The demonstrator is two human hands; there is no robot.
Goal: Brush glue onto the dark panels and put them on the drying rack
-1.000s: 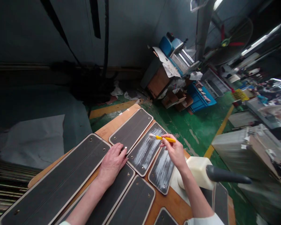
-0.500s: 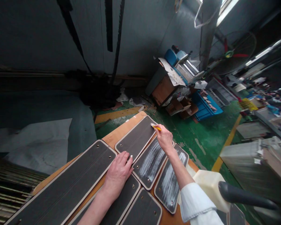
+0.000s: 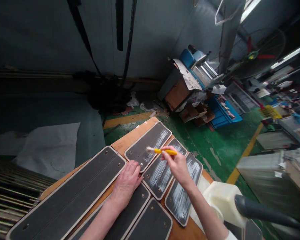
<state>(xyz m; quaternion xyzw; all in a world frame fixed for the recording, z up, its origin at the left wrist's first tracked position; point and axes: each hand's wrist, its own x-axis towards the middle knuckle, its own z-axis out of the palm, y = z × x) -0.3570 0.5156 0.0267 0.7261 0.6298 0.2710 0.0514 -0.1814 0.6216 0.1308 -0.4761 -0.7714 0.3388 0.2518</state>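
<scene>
My right hand [image 3: 178, 167] grips the yellow handle of a small brush [image 3: 165, 152]. Its pale bristle tip is over a dark grey panel [image 3: 140, 148] with a light border and metal eyelets. White streaks run along that panel's right side. Fingers stretched out, my left hand [image 3: 127, 181] lies flat at the panel's near corner, between it and the neighbouring panels. Two shorter panels, a middle one [image 3: 158, 178] and a right one [image 3: 182, 196], carry broad white streaks. The long panel [image 3: 70, 196] on the left has no streaks.
The panels lie on a brown board [image 3: 121, 141]. A cream plastic container [image 3: 223, 198] with a black handle-like part [image 3: 262, 208] stands right of my forearm. Beyond are a roller machine [image 3: 206, 71], a blue crate [image 3: 222, 115] and green floor [image 3: 197, 140].
My right hand has drawn the brush toward me and left across the far panel, where white streaks now show. My left hand keeps its place. The view has shifted slightly.
</scene>
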